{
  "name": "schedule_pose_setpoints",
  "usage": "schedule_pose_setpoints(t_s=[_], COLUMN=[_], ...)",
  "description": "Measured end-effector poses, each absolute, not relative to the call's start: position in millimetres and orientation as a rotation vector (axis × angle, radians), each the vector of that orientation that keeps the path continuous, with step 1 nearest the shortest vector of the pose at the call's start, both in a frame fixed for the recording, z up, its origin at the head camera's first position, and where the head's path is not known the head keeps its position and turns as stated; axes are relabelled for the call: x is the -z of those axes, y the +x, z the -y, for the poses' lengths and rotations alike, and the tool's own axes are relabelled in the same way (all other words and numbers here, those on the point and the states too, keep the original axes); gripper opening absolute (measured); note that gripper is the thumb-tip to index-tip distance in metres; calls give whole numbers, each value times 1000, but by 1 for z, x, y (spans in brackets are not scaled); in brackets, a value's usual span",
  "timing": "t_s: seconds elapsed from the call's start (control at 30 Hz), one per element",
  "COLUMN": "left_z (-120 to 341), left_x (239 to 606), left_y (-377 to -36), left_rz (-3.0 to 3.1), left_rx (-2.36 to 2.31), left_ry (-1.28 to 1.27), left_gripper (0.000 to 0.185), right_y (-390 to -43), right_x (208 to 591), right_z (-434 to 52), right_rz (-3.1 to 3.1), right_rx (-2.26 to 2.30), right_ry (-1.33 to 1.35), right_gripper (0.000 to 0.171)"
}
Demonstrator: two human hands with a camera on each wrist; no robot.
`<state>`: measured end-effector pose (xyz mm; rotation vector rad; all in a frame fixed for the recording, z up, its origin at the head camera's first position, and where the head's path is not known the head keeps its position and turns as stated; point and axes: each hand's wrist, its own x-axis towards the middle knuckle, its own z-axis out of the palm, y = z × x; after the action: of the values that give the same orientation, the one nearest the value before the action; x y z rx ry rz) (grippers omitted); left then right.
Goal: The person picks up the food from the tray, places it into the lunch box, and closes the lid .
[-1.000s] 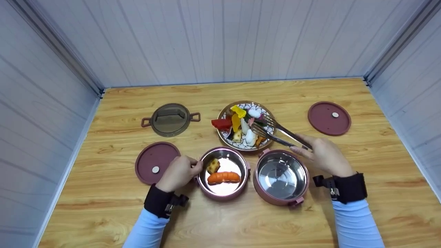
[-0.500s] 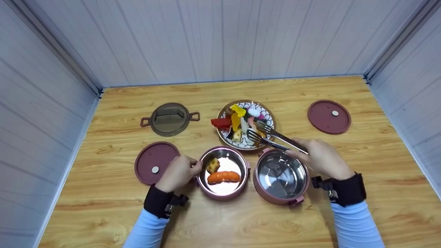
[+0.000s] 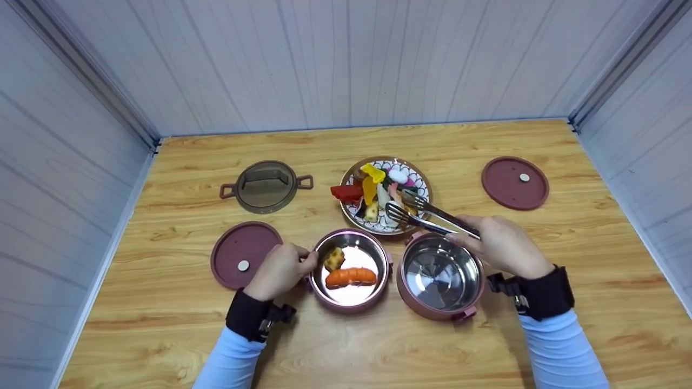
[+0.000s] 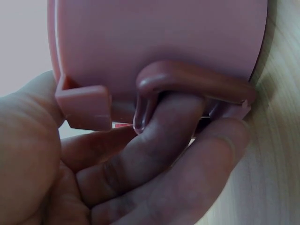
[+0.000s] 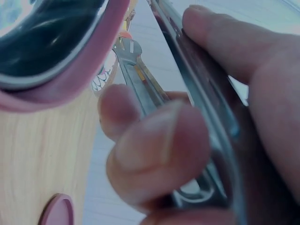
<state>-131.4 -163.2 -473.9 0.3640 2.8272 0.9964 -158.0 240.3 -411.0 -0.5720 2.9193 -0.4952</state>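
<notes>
My left hand [image 3: 278,272] holds the left side of a pink steel-lined pot [image 3: 348,310]. In the left wrist view, its fingers [image 4: 173,122] hook through the pot's side handle [image 4: 192,82]. Inside that pot lie an orange sausage-shaped food piece [image 3: 350,277] and a yellow-brown spotted piece [image 3: 334,260]. My right hand [image 3: 508,246] grips metal serving tongs [image 3: 446,216], with their arms spread. Over the right part of a patterned plate [image 3: 415,173], the slotted tong tips overlap a pile of toy-like food, including yellow [image 3: 370,190], red [image 3: 346,193] and white pieces.
A second pink pot [image 3: 439,281], bare inside, stands below the right hand and tongs. Round maroon lids lie at left [image 3: 238,243] and far right [image 3: 513,189]. A smoky see-through lid [image 3: 265,194] with side loops lies at the back left. Panelled walls [image 3: 346,65] enclose the table.
The right hand and tongs have moved a little left and toward me, bringing the tips lower over the plate's food. My left hand stays on the pot.
</notes>
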Motion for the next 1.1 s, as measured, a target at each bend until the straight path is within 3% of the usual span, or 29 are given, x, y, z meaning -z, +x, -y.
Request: schedule_pose_setpoints(t_s=[0.4,0.9,1.1], left_z=[163,163,162], left_x=[475,476,475], left_y=[-131,-132,-132], left_rz=[-2811,-2846,-2832], left_rx=[-1007,-991,-997], left_ry=[331,356,336], left_gripper=[44,43,43], right_y=[-159,-160,-164], right_x=[397,394,390], right_z=[-220,-219,-230], right_rz=[-2931,-3203,-3178], right_rx=[281,-9,-4], right_ry=[-564,-717,-642], right_gripper=[62,44,50])
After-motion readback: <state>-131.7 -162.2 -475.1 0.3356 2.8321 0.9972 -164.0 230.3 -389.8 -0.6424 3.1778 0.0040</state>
